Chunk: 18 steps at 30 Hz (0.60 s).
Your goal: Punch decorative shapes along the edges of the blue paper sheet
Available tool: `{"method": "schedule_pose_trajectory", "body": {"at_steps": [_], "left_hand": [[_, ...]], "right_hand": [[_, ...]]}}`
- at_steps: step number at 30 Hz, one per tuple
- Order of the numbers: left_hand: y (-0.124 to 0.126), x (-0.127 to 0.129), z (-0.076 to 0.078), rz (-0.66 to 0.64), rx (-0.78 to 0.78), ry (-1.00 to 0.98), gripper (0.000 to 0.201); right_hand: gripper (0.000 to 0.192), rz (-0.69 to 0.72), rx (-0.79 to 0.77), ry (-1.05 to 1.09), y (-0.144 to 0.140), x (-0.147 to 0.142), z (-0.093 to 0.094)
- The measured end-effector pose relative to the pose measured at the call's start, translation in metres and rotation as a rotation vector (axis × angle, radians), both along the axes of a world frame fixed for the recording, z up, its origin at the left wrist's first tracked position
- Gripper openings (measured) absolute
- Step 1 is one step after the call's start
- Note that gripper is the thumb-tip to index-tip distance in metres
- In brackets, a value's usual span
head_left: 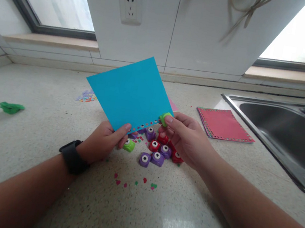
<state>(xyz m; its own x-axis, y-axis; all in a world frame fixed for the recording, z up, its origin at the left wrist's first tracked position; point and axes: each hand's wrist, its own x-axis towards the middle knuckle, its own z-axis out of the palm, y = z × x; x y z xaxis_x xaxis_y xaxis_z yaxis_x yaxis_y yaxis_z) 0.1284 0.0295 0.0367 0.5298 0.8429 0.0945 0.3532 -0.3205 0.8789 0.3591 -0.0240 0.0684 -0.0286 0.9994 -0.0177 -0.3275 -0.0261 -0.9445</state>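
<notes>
Two hands work in the head view: your left hand [109, 138] pinches the lower corner of the blue sheet [132, 87], thumb on top and fingers curled behind, and your right hand [185, 134] is closed on a lime-green punch [164, 119], thumb pressed against it. That punch sits at the sheet's right corner, at the end of a row of small cut-outs along the lower edge. You hold the sheet tilted above the counter [37, 126] — over a cluster of purple punches [157, 158] and red punches [154, 145], with another green punch [129, 145] just beside your left fingers. Small paper shapes [117, 182] lie nearer you. To the right, a stack of sheets [226, 125], red on top, rests near the sink [264, 155].
</notes>
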Motion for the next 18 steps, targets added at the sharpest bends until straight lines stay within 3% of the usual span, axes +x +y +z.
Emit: {"method": "schedule_pose_trajectory", "body": {"at_steps": [18], "left_hand": [[-0.0003, 0.0000, -0.0009, -0.013, 0.020, 0.025, 0.061]], "right_hand": [[0.028, -0.016, -0.011, -0.024, -0.0006, -0.0017, -0.0005]]}}
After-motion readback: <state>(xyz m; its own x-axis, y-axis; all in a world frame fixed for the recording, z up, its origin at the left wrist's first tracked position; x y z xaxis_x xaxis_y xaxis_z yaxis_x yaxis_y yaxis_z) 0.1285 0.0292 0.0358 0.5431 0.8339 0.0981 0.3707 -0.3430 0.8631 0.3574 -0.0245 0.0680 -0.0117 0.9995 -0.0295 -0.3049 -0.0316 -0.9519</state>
